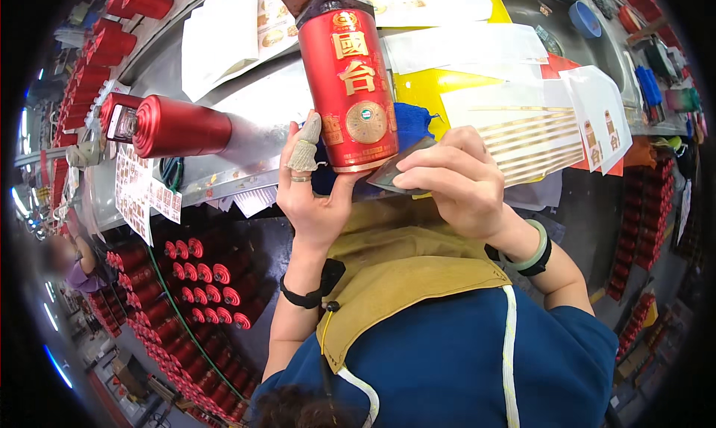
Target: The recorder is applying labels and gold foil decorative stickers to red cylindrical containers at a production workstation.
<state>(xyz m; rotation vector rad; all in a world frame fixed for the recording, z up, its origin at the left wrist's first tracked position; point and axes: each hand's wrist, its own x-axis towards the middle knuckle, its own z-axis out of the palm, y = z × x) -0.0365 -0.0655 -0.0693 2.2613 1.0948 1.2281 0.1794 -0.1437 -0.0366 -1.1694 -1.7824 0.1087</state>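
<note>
The table [246, 100] fills the upper frame. At centre, a red bottle [350, 85] looks rigid, glossy, probably slippery and breakable; best held around its body. The left hand [309, 197] cups its base, fingers wrapped; right hand [455, 178] fingers pinch a grey scraper [395, 173] against it.

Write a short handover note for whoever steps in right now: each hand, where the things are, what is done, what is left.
Left hand: wrapped around the base of the red bottle, holding it upright over the bench edge; a cloth cot covers one finger.
Right hand: pinches a flat grey scraper against the bottle's lower edge.
Things: a second red bottle lies on its side on the metal bench; label sheets are spread to the right; crates of red bottles stand below.
Done: front labels are on the held bottle.
Left: the lower edge looks under work; whether it is finished cannot be told.
</note>
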